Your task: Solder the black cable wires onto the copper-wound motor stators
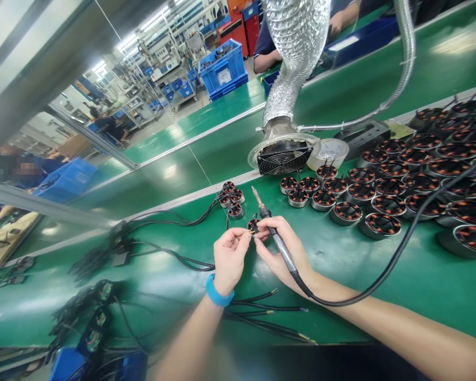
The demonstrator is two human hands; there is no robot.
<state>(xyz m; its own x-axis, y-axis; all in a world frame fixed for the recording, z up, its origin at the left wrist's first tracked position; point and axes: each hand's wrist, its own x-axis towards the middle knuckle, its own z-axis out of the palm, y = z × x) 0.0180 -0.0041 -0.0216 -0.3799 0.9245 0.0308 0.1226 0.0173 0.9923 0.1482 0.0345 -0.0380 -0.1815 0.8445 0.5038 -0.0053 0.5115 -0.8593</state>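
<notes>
My left hand (230, 259) pinches a small copper-wound motor stator (254, 226) between its fingertips, with a blue wristband (219, 291) on the wrist. My right hand (280, 248) grips a soldering iron (276, 236) like a pen, its tip (256, 195) pointing up and away from the stator. The iron's black cable (381, 264) runs off to the right. Several similar stators (235, 210) stand just beyond my hands, and many larger ones (383, 225) crowd the bench at right. Black wires with yellow tips (269, 312) lie below my hands.
A silver flexible fume duct (289, 58) ends in a fan grille (284, 160) behind the stators, beside a clear plastic cup (328, 152). Black cable bundles (119, 248) lie on the green bench (162, 307) at left. A co-worker's arm (266, 62) and a blue crate (222, 69) stand beyond.
</notes>
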